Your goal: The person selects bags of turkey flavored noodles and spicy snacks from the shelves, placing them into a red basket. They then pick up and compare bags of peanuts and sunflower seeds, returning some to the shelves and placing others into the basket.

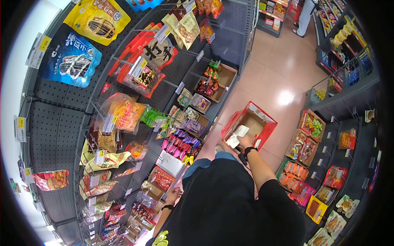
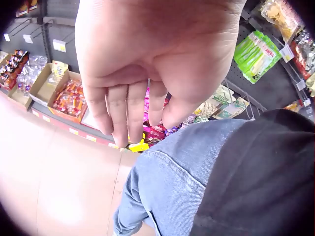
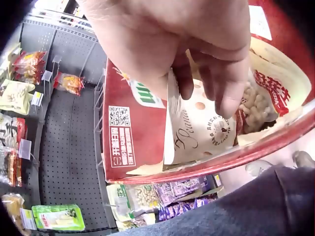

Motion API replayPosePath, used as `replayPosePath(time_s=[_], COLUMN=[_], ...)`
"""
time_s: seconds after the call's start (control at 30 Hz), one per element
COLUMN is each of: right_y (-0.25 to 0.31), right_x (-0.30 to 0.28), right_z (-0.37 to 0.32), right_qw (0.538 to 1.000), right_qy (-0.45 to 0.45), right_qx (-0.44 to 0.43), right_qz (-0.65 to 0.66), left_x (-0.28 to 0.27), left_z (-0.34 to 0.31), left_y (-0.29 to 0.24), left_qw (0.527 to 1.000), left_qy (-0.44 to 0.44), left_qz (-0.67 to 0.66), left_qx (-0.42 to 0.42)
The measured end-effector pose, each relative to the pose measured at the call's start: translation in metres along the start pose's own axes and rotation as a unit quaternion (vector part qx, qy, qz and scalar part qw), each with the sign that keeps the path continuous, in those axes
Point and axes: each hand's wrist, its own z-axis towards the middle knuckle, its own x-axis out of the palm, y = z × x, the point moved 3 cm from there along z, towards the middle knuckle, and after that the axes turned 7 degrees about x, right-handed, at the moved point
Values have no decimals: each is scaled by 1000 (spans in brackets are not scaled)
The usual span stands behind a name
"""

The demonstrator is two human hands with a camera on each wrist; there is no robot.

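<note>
My right hand (image 1: pixel 245 142) reaches down into a red cardboard box (image 1: pixel 232 123) with a torn rim. Its fingers pinch the upper part of a cream-coloured peanut bag (image 3: pixel 204 130), which stands inside the box; the thumb tip is hidden behind the bag's edge. Beside that bag, in the right wrist view, lies another bag with a clear window showing peanuts (image 3: pixel 256 102). My left hand (image 2: pixel 152 59) hangs by my hip with loosely bent fingers and holds nothing. Behind it in the left wrist view are shelf boxes of small wrapped snacks (image 2: pixel 69 101).
A dark shelf with hanging snack bags (image 1: pixel 102 20) runs along the left. Snack boxes (image 1: pixel 301 143) line another shelf at the right. Between them is the tiled aisle floor (image 1: pixel 271 78). A person's legs (image 1: pixel 305 20) show at the aisle's far end.
</note>
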Motion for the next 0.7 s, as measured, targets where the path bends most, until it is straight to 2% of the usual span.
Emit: replayPosePath(time_s=[0.07, 0.13, 0.17, 0.23, 0.27, 0.3, 0.37, 0.4, 0.43, 0.5, 0.57, 0.63, 0.7], right_y=[12, 12, 10, 7, 0, -13, -29, -32, -26, -15, -21, -24, -27], right_x=[0, 6, 6, 9, 10, 8, -6, -20, -32, -53, -56, -56, -50], right_z=[-8, -7, -8, -11, -5, 2, 10, -1, -18, -50, -48, -45, -33], right_qw=[1000, 993, 993, 976, 968, 968, 994, 997, 997, 963, 960, 972, 971], right_qy=[10, 53, 53, 100, 138, 137, 4, -56, -57, -227, -231, -148, -126], right_qx=[1, 42, 43, 51, 80, 80, -35, 14, 15, -60, -48, -14, -8], right_qz=[-3, 94, 92, 186, 195, 195, 102, 57, 56, -132, -150, -180, -205], left_x=[-3, -3, -3, -3, -2, -2, -1, 0, 0, 0, 3, 5, 3], left_z=[1, 0, -1, -3, -4, -3, -1, 0, 3, 7, -1, -1, 5], left_y=[5, 8, 11, 14, 14, 15, 21, 25, 30, 38, 17, 12, 16], left_qw=[1000, 1000, 1000, 999, 999, 999, 999, 997, 997, 997, 999, 999, 999], left_qy=[-4, -5, -10, -14, -15, -16, -6, 3, 5, 15, 3, -10, -10], left_qz=[-5, -10, -19, -29, -30, -31, -50, -70, -70, -72, -51, -31, -32], left_qx=[-8, -16, -12, -9, -8, -8, -15, -22, -23, -13, -15, -18, -5])
